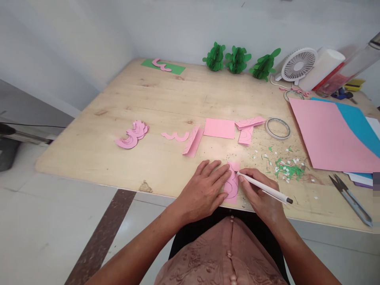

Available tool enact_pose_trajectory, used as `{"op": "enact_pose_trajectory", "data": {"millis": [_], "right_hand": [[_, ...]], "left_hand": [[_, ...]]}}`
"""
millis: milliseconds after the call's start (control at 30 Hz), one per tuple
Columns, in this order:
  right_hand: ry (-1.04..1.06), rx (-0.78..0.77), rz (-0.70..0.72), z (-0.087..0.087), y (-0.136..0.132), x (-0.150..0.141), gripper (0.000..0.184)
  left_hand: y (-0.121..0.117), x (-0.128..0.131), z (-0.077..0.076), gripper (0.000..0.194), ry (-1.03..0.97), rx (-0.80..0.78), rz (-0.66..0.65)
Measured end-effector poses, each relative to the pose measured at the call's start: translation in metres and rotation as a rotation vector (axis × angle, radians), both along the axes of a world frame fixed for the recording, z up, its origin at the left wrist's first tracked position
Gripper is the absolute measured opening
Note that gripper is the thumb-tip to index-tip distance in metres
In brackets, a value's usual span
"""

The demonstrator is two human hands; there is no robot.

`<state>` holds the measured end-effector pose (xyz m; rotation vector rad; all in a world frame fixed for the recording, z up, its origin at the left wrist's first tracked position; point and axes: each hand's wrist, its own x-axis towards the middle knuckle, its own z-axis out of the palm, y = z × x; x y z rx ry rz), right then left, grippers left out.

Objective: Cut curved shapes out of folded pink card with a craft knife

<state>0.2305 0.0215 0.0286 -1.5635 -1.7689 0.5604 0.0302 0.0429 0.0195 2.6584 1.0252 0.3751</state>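
At the table's front edge lies a small pink paper piece [233, 190] with a curved, scalloped outline on it. My left hand [202, 192] rests flat over its left side, fingers stretched out and fingertips on the paper. My right hand [264, 200] is closed around a white pen [265, 187], whose tip touches the paper's right side near the outline. Just beyond are a plain pink rectangle [219, 128], folded pink pieces with drawn curves [246, 134], another folded pink piece [193, 142] and a wavy pink cutout [175, 137].
A stack of pink cutouts [132, 134] lies left. At right are a tape roll [278, 137], paper scraps [289, 170], pink sheets [329, 138] and thread snips [352, 202]. Green paper figures [238, 60] and a small fan [299, 64] stand along the wall.
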Motion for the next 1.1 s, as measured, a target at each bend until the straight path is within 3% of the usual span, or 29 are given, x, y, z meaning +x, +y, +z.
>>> {"op": "enact_pose_trajectory", "data": {"millis": [1100], "right_hand": [[0.002, 0.005, -0.013, -0.0005, -0.0065, -0.0002, 0.012]], "left_hand": [[0.0001, 0.0003, -0.0006, 0.044, 0.000, -0.007, -0.002]]}}
